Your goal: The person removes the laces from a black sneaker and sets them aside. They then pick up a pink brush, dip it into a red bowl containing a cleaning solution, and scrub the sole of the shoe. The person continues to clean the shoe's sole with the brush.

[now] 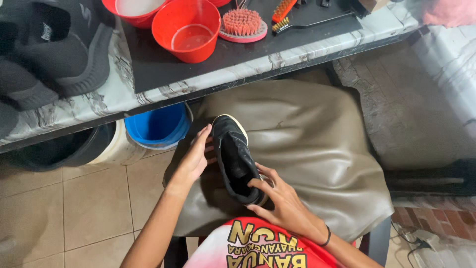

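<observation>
Black shoe [235, 159], between left hand [194, 161], right hand [282, 201]

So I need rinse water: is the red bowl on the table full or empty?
Partly full: the red bowl holds a shallow pool of clear liquid at its bottom.
</observation>
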